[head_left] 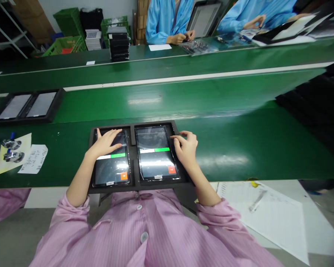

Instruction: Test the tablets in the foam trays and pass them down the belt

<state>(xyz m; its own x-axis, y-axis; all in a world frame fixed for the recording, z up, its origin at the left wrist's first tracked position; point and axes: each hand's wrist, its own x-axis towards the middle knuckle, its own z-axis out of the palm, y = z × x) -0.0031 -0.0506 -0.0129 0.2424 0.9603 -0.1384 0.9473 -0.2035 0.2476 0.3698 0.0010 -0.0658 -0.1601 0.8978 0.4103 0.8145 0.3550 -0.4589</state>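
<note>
Two tablets lie side by side in a black foam tray (pixel 133 163) at the bench's near edge. The left tablet (pixel 111 171) and the right tablet (pixel 153 139) are both lit, each with a white and green bar and an orange-red square near the lower right corner. Over the upper part of the left tablet my left hand (pixel 105 144) lies flat with its fingers spread, hiding some of the screen. My right hand (pixel 186 146) is at the right tablet's right edge, thumb and forefinger curled close together by the tray rim. Whether anything small sits between them I cannot make out.
Another black tray (pixel 48 113) with two pale-screened tablets stands at the far left. Left of me lie a handwritten note (pixel 35 159) and metal round objects (pixel 13 155) on yellow paper. Papers (pixel 272 215) lie at the lower right. Two people in blue sleeves work across the bench.
</note>
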